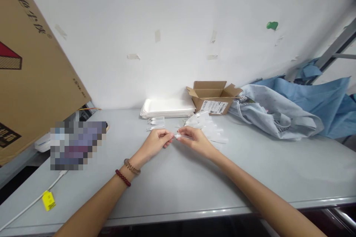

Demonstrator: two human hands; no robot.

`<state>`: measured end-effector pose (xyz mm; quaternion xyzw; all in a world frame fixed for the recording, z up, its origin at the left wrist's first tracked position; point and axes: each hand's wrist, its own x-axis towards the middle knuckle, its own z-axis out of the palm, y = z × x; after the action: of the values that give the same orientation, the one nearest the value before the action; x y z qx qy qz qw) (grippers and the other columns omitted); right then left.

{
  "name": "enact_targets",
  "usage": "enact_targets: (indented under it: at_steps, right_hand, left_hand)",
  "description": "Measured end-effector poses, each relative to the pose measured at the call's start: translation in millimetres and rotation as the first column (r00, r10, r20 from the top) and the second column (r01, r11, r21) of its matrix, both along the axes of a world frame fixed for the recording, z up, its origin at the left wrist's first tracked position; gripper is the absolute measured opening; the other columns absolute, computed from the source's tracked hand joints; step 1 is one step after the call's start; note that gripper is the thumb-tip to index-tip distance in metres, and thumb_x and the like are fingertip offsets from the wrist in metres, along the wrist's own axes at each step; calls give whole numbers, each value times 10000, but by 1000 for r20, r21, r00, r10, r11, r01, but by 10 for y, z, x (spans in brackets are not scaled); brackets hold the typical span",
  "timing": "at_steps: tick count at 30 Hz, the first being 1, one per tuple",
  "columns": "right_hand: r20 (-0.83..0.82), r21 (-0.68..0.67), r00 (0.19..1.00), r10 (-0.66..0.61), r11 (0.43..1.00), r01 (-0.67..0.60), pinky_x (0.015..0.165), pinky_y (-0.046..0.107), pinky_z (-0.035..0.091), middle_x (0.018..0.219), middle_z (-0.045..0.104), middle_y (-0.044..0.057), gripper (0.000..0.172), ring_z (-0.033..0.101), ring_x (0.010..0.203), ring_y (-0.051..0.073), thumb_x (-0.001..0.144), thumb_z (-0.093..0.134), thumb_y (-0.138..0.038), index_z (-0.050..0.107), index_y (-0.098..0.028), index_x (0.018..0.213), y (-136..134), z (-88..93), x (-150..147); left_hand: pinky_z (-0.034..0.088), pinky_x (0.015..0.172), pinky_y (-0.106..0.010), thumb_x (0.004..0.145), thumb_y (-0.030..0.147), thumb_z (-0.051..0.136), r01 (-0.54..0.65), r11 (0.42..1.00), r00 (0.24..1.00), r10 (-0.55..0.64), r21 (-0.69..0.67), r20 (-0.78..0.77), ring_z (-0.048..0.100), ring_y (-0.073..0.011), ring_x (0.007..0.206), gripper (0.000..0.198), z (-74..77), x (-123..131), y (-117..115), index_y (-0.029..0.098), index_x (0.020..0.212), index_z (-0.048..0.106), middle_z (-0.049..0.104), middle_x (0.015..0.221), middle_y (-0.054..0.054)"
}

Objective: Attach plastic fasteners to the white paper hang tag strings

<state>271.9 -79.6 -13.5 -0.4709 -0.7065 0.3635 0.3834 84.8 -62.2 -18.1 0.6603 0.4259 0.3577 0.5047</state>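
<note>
A worker's hands met over a gray tabletop [200, 185], where, from where I stood, the right hand [194, 139] pinched a small white piece [178, 136] between thumb and fingers. The left hand [161, 139], its thumb and curled fingers closed together, came right up to the piece's near end; whether it gripped that too, I could not tell. Translucent sleeves [207, 124] lay fanned out just beyond the right hand, and a clear pouch [159, 120] lay behind the left. A stack of flat white packets [168, 108] and an open cardboard carton [213, 103] bearing a printed label stood near the wall [180, 14], with a pale blue cloth bag [280, 113] slumped to the right. Two coiled bands [132, 167] circled the left wrist.
</note>
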Motion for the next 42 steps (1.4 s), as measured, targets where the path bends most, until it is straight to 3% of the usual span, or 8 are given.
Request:
enact_targets:
  at_steps: [5,12,25,32,35,37,40,42]
  right_hand:
    - [29,7,1000,8,1000,-8,910,372,450,1016,667,101,259,612,996,219,786,612,-276,605,-147,1010,-2,-23,13]
    - [12,-39,999,38,999,-38,794,348,460,785,656,32,242,617,805,192,775,616,-290,597,-151,972,0,-33,38]
    - [14,-35,999,32,999,-31,742,316,447,789,670,28,208,614,789,183,777,604,-273,601,-159,951,-18,-34,20]
    - [195,137,981,17,990,-44,774,332,449,859,687,56,258,619,827,199,821,586,-287,586,-152,1040,19,-23,51]
    - [308,318,949,-67,947,-36,781,333,449,955,662,92,256,600,891,214,868,545,-319,577,-153,1059,103,-46,138]
    - [393,473,902,-180,881,-30,811,347,438,986,632,115,238,566,942,232,901,499,-312,572,-147,1056,188,-58,232]
    - [543,619,755,-369,783,-62,843,368,402,1041,599,148,226,505,1006,260,925,450,-254,570,-123,1065,324,-60,364]
    - [645,634,617,-451,767,-101,836,382,378,1084,586,163,227,477,1032,279,916,456,-222,572,-111,1077,396,-55,406]
  left_hand:
    - [425,582,-253,792,395,588,27,1000,999,-26,13,-35,516,-116,562,288,-23,-27,-8,140,661,611,592,616,-12]
    - [432,607,-260,806,375,574,72,996,997,-70,45,-40,521,-123,584,275,-89,-7,-49,145,669,634,616,632,-22]
    - [434,606,-264,813,371,554,60,997,998,-58,47,-38,525,-131,584,272,-96,15,-73,151,674,634,625,642,-33]
    - [429,567,-257,784,407,578,66,998,997,-66,4,-32,518,-123,557,292,-86,59,-33,141,680,639,620,636,-34]
    - [378,495,-233,767,408,582,-14,1000,1000,15,12,-23,481,-108,513,290,-65,40,21,141,662,627,592,606,-19]
    - [355,473,-227,757,408,587,-118,992,993,118,42,9,477,-108,515,282,-55,-32,97,139,685,634,583,610,-16]
    - [353,478,-230,745,421,599,-319,943,948,317,97,35,491,-113,528,291,-73,-222,276,135,725,644,595,639,-20]
    - [365,507,-235,746,415,592,-439,884,896,444,159,3,496,-119,541,289,-107,-360,410,134,706,650,603,631,-19]
